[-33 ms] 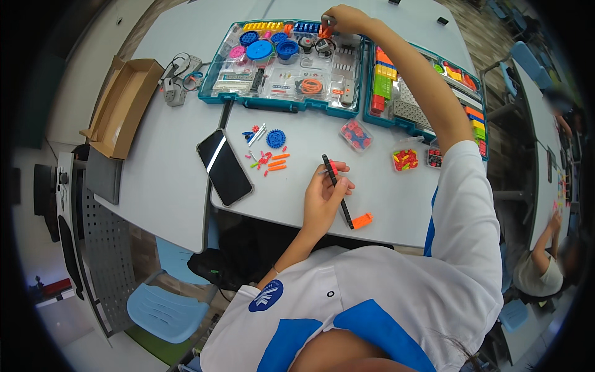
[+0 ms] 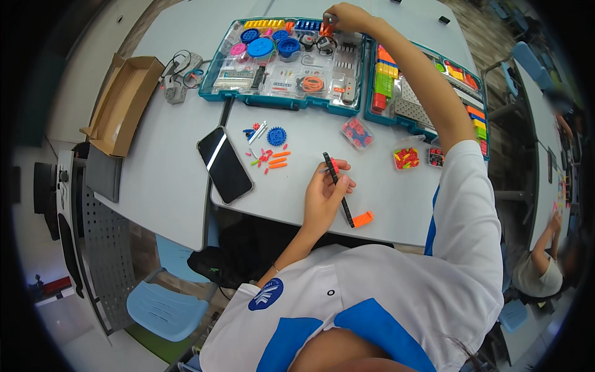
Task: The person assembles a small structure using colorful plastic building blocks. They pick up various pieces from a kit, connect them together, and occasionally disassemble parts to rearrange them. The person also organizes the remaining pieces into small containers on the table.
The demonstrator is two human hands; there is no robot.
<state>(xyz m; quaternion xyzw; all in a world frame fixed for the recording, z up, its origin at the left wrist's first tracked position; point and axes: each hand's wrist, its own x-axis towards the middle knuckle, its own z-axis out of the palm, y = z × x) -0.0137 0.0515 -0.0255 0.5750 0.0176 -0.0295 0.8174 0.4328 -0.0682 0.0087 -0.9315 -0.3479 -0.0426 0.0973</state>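
Near the frame's centre, the left hand (image 2: 321, 195) grips a black bar (image 2: 344, 203), an orange block (image 2: 362, 219) by its lower end. Top centre, the right hand (image 2: 347, 17) reaches over the teal case (image 2: 338, 111); I cannot tell whether its fingers hold anything.

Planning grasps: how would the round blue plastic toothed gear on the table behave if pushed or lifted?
Lying flat, the blue gear likely slides rather than rolls. Its plastic look suggests stiff and light. The toothed rim probably resists slipping.
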